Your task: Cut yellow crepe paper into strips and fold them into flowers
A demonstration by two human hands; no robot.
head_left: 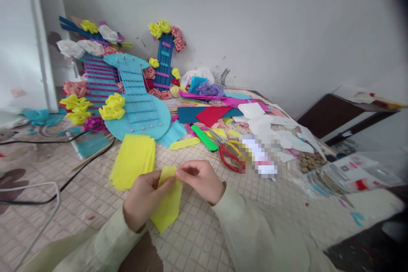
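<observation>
A strip of yellow crepe-like paper (168,208) hangs between my hands above the tiled-pattern tabletop. My left hand (143,197) is closed on its left side, the thumb lying across the front. At the top right corner, the fingertips of my right hand (202,178) pinch the edge. Just behind my left hand lies a stack of similar yellow sheets (132,161), slightly fanned. Beyond the stack leans a light blue, instrument-shaped board (137,97) with strings and a yellow paper flower (113,106) at its left.
Right of centre lie a green utility knife (204,137) and red-handled scissors (228,159). Coloured paper scraps (212,114) pile up behind them. Decorated blue boards (164,59) lean against the wall. A black cable (86,170) crosses the left side; a plastic bag (344,178) sits right.
</observation>
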